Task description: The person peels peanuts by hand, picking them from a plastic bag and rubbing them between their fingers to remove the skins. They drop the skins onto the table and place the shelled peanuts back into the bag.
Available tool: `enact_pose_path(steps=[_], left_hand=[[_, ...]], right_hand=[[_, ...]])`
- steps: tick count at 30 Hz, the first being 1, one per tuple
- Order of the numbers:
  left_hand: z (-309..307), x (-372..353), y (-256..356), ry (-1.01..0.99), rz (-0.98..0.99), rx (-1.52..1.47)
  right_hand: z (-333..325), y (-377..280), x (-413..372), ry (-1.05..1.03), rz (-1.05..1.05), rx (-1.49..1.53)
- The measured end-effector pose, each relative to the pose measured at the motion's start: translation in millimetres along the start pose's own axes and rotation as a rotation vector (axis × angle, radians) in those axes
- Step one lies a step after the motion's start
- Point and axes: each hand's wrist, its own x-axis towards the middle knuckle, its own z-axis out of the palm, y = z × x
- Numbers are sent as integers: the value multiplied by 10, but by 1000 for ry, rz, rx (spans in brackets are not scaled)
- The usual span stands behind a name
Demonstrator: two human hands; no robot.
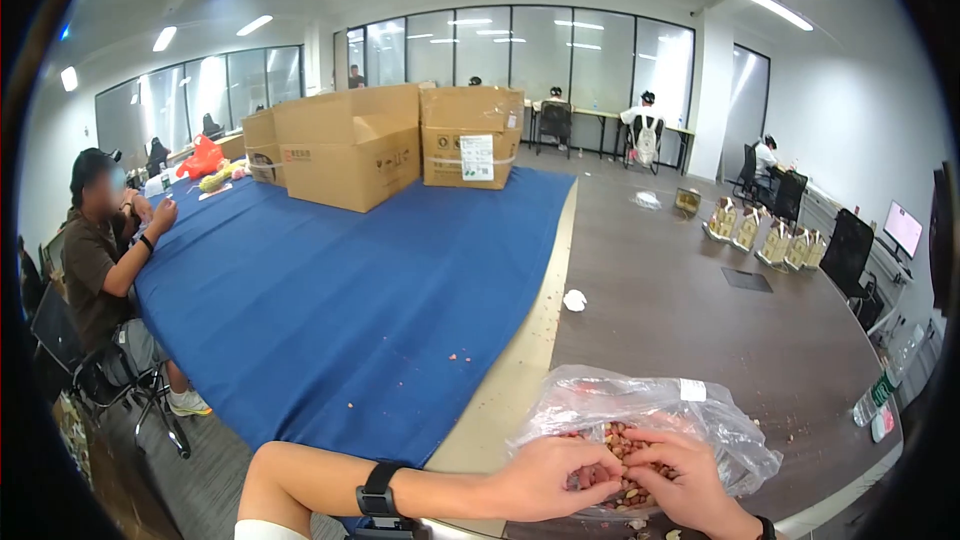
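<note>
A clear plastic bag (745, 440) lies spread at the table's near edge, with a heap of red-skinned peanuts (632, 496) on it. My left hand (555, 478) is curled at the left of the heap, and several peanuts show inside its bent fingers. Facing it from the right, my right hand (690, 480) has thumb and fingers drawn together over the peanuts. Whatever sits between its fingertips is too small to make out. A few skin scraps lie at the front edge below the hands.
A blue cloth (400, 280) with crumbs covers the left table, bearing cardboard boxes (350, 155). A person (105, 250) sits at left. Crumpled tissue (574, 300), gold packages (748, 228) and a dark flat pad (747, 280) lie on the brown table; a water bottle (875, 397) stands right.
</note>
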Motion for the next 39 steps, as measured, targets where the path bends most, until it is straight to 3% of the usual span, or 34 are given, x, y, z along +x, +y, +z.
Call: enact_pose_path(steps=[2, 4, 5, 6, 8, 9, 11, 12, 14, 15, 17, 18, 20, 21, 24, 28, 30, 34, 36, 39], left_hand=[[-1, -4, -4, 16, -2, 14], [-8, 22, -10, 15, 20, -10], [-14, 28, -11, 46, 58, 16], [-7, 25, -14, 75, 90, 31], [-23, 50, -42, 78, 148, 37], [-17, 47, -34, 79, 137, -8], [-42, 68, -48, 60, 161, 16], [-50, 82, -37, 51, 182, 36], [-47, 88, -44, 40, 176, 41], [-26, 94, -70, 47, 197, 55], [-52, 92, -49, -6, 165, 41], [-65, 89, -43, -39, 140, 54], [-75, 113, -55, -44, 152, 51], [-81, 108, -37, -48, 145, 62], [-67, 91, -57, -44, 151, 73], [-65, 88, -46, -40, 165, 56], [-72, 93, -28, -49, 163, 43], [-81, 91, -2, -73, 167, -28], [-83, 73, -2, -67, 172, -34], [-96, 67, -19, -77, 139, -76]], right_hand=[[-98, 97, -30, -63, -41, -17], [-201, 47, -64, -204, 221, 20], [-178, 183, -57, -180, -22, 39], [-132, 207, -71, -184, 32, 40], [-19, 120, -7, 35, -320, 78], [-31, 98, -32, 33, -254, 64], [-113, 59, -56, 2, -620, -68], [-191, 27, -88, 8, -564, -88], [-323, -48, -153, -157, -797, -38], [-258, -85, -219, -155, -757, -45], [-58, -143, -293, 196, -742, 6], [-119, -93, -257, 198, -723, 5], [-308, 35, -81, -118, -1132, -64], [-65, -74, -312, 158, -853, -6], [-219, -17, -316, -39, -925, -21], [-195, -96, -304, -91, -923, -32], [-45, -168, -389, 154, -715, 18], [-115, -47, -326, 123, -785, -94], [-172, 31, -202, -65, -593, -259], [-86, 183, -139, -87, -554, -191]])
